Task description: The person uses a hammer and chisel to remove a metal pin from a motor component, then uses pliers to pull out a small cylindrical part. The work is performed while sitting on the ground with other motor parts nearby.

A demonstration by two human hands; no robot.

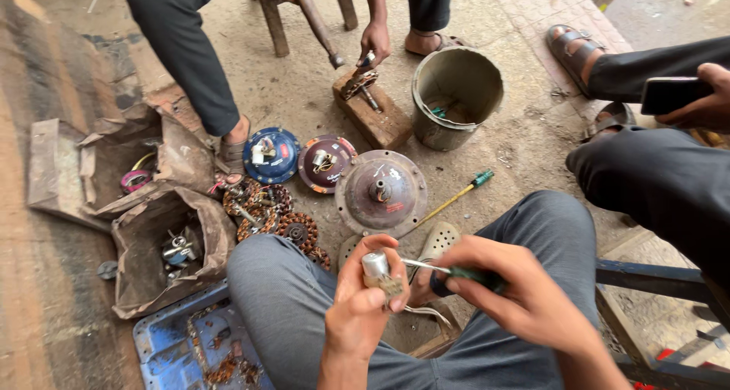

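Left hand (365, 299) grips a small metal capacitor (378, 271) above the lap; right hand (517, 287) is closed on a screwdriver (456, 272), tip touching it. It looks light, rigid and smooth; best pinched round its body.

Both hands raised close together above the lap, knees bent. Left hand (363, 302) at six o'clock, wrist upright, fingers curled shut in a grip, thumb on top. Right hand (517, 291) at four o'clock, fist closed, knuckles up, forearm running off toward five.
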